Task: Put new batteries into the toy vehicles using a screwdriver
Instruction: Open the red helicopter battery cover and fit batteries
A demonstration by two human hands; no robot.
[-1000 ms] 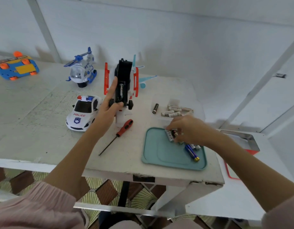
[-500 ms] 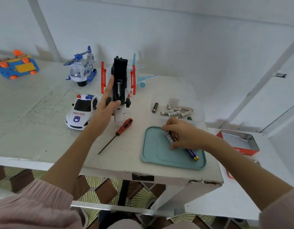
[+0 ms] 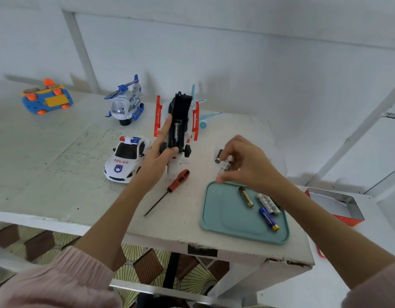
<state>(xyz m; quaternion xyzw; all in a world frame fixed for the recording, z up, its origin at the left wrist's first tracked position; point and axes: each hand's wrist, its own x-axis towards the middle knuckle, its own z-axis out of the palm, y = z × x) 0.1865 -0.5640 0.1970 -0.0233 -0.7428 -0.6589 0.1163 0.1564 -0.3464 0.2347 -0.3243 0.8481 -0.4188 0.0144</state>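
Note:
My left hand (image 3: 159, 156) holds a toy plane (image 3: 180, 121) on end, its black underside facing me with one battery showing in the uncovered compartment. My right hand (image 3: 245, 163) hovers past the far edge of the teal tray (image 3: 223, 218), pinching a white patterned battery (image 3: 226, 163). A dark battery (image 3: 218, 156) lies just left of the fingers. On the tray lie a gold battery (image 3: 246, 197), a white one (image 3: 267, 203) and a blue one (image 3: 268, 219). A red-handled screwdriver (image 3: 170, 189) rests on the table between my hands.
A police car (image 3: 125, 160) stands left of my left hand, a blue-and-white helicopter (image 3: 125, 103) behind it, and a blue-orange toy (image 3: 46, 100) upside down at far left. A red-sided metal tin (image 3: 335, 204) sits on the lower surface to the right.
My right hand has left the tray and moved up past its far edge with a white battery in its fingers. The plane stays upright in my left hand.

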